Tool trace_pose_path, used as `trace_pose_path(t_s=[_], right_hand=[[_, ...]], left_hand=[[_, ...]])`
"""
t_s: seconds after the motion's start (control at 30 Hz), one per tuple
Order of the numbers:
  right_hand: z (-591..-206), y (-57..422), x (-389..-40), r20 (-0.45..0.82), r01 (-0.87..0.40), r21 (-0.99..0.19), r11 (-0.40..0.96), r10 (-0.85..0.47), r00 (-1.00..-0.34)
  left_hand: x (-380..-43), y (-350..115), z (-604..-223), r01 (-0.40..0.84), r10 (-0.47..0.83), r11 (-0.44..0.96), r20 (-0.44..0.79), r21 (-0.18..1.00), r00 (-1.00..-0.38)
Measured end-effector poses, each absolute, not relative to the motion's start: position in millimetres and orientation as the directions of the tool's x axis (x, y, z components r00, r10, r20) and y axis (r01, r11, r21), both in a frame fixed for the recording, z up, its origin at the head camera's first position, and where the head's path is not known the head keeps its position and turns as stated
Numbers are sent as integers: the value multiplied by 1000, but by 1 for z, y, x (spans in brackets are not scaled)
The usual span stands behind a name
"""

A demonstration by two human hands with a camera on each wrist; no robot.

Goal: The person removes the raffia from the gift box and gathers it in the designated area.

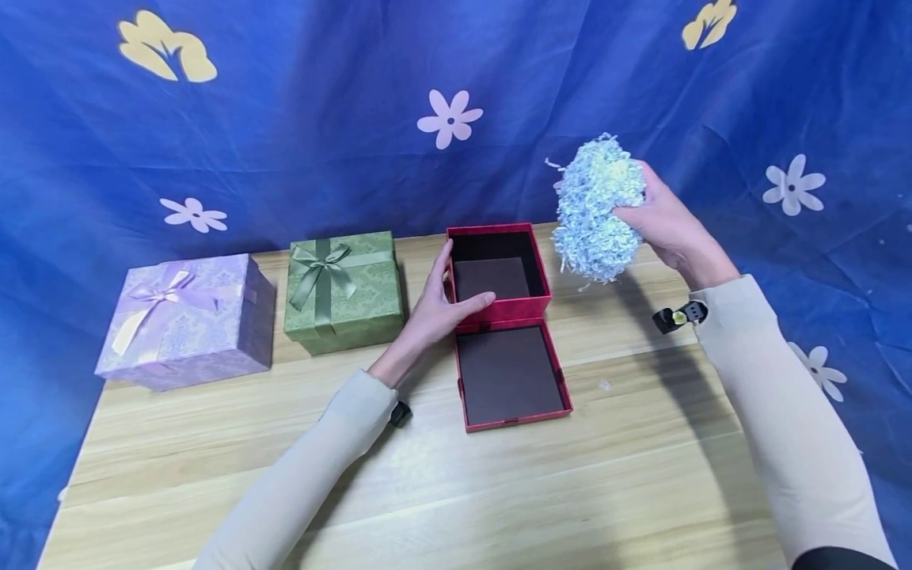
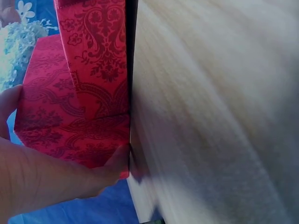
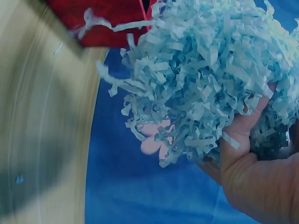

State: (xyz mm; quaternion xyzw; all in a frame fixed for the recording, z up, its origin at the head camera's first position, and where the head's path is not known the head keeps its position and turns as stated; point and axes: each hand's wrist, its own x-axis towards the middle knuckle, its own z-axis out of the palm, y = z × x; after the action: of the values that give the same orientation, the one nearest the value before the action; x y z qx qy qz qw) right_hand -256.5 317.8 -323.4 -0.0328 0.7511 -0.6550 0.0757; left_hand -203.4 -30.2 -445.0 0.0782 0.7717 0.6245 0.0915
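A red patterned box (image 1: pixel 499 308) with a dark interior stands on the table, its lid side toward the person. My left hand (image 1: pixel 445 305) rests on it, thumb lying across the front rim and fingers along the left wall. In the left wrist view, fingertips (image 2: pixel 119 161) touch the red side of the box (image 2: pixel 93 70). My right hand (image 1: pixel 666 218) grips a big clump of light blue shredded paper (image 1: pixel 597 210) in the air, right of the box and above the table. Thumb and fingers sink into the clump (image 3: pixel 201 70) in the right wrist view, partly hidden by strands.
In front of the box lies a red lid (image 1: pixel 509 376), dark inside facing up. A green gift box (image 1: pixel 349 297) with a bow and a lilac gift box (image 1: pixel 188 321) stand to the left. Behind the wooden table (image 1: pixel 399 491) hangs a blue flowered cloth (image 1: pixel 342 119).
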Motion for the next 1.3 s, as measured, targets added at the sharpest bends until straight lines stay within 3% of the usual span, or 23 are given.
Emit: trace_pose_path(t_s=[0.23,0.43,0.6,0.8,1.03,1.3], right_hand=[[-336,343,-263,-57,57,-998,11,19,-998],[-361,359,-274,-136,149,-987,63,166,-977],[-383,372,-282,-246,297,-936,189,251,-936],[-401,379,-293,-359,424,-871,248,269,-894],[-418,376,-302,-357,457,-801,387,304,-883],[-427,369,-309,-421,480,-829,285,245,-873]], left_hand=[[-203,-31,-445,32,240,206,-19,978,-971],[-203,-30,-446,43,247,210,-10,977,-969],[-204,-31,-448,41,248,221,-16,974,-969],[-205,-34,-449,45,249,227,-13,973,-969],[-204,-35,-450,53,249,220,-4,974,-968],[-204,-36,-453,56,246,222,-1,973,-969]])
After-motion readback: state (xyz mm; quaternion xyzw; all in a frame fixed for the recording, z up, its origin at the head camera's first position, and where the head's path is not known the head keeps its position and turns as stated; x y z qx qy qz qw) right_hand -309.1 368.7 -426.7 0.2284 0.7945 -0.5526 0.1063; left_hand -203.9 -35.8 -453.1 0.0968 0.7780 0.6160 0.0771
